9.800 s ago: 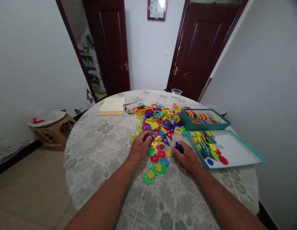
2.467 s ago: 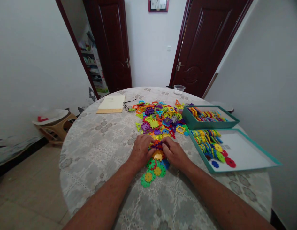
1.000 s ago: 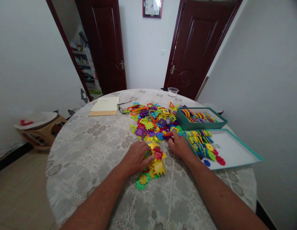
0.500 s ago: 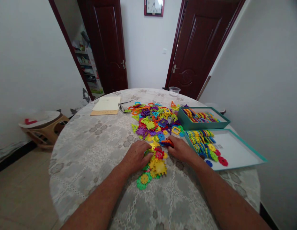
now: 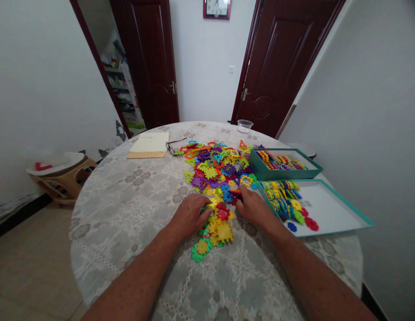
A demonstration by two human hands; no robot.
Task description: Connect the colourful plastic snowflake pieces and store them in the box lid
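Before a white wall (image 5: 204, 67) with 2 dark-red doors (image 5: 150, 62) stands a round table (image 5: 127, 223), patterned and grey on top. Near its middle, the right hand (image 5: 252, 205) pinches a stack of orange-and-purple toothed pieces (image 5: 235, 193), long axis crosswise, free end facing the left edge, the other end hidden. The left hand (image 5: 190, 211) curls narrowly beside some yellow and red pieces (image 5: 219, 225); I can't tell whether it grips any. A mixed pile (image 5: 217, 165) spreads toward the far edge; a green box (image 5: 284, 174) and a shallow tray (image 5: 331, 207) lie toward the right edge.
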